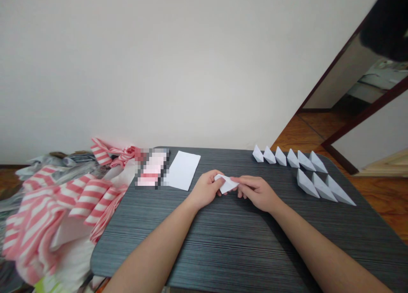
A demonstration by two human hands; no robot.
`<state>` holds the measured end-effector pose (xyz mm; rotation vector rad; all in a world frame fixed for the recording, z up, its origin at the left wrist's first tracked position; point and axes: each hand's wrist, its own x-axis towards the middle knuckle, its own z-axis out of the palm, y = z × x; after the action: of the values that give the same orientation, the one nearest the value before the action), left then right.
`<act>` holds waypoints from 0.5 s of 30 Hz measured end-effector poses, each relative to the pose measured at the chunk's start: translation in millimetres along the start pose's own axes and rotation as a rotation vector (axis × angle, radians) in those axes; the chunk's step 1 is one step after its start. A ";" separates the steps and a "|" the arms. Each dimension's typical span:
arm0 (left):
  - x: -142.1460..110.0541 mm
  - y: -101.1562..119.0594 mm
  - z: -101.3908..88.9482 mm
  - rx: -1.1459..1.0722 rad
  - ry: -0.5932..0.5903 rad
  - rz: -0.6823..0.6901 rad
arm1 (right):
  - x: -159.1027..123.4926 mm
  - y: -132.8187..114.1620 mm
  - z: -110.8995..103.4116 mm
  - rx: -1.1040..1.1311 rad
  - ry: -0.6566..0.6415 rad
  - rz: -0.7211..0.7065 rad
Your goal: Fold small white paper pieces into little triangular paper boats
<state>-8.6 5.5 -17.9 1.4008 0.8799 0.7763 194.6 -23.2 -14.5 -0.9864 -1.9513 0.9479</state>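
Between my two hands, just above the dark table (pixel 197 246), is a small folded white paper (pixel 228 186). My left hand (pixel 208 189) pinches its left side, thumb on top and fingers underneath. My right hand (pixel 256 192) grips its right corner between thumb and fingertips. Folds cross the paper, and its lower edge comes to a blunt point; the fingers hide its underside. To the right stand folded paper boats (pixel 281 156) in a back row of several, with three more paper boats (pixel 317 186) in front of them.
Left of my hands lies a stack of white paper (pixel 184 170), beside a blurred-out flat item (pixel 153 167). Red-and-white striped cloth (pixel 60 199) is heaped past the table's left edge. A pale wall (pixel 191 72) rises behind, and wooden floor (pixel 299 129) shows at the right.
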 end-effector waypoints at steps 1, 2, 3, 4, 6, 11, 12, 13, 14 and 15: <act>0.0 0.7 0.0 -0.017 -0.007 -0.002 | 0.0 -0.5 -0.5 -0.019 -0.004 -0.012; -0.1 1.5 -0.2 -0.034 -0.012 -0.003 | 0.0 -0.7 -1.0 -0.036 -0.008 -0.022; -0.2 2.4 -0.4 -0.053 -0.014 -0.003 | 0.1 -0.8 -1.3 -0.051 -0.012 -0.033; -0.4 3.2 -0.7 -0.075 -0.015 -0.001 | 0.3 -0.7 -1.5 -0.065 -0.017 -0.043; -1.1 4.8 -1.2 -0.130 -0.022 0.000 | 1.0 -0.6 -1.5 -0.089 -0.022 -0.059; -2.6 5.6 -0.5 -0.098 -0.002 -0.002 | 2.6 -3.6 -0.2 -0.138 -0.052 -0.091; -2.8 5.3 0.0 -0.063 0.014 -0.001 | 2.4 -4.5 0.2 -0.132 -0.056 -0.083; -3.0 5.1 0.5 -0.036 0.026 0.000 | 2.0 -5.0 0.7 -0.109 -0.053 -0.062; -3.2 4.9 0.9 -0.020 0.030 0.002 | 1.3 -5.3 1.2 -0.060 -0.038 -0.017; -3.4 4.9 1.1 -0.014 0.026 0.004 | 0.6 -5.0 1.6 0.002 -0.020 0.035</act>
<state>-9.0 2.2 -12.8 1.3829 0.8899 0.8039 191.5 -25.3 -10.9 -1.0168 -1.9547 0.9820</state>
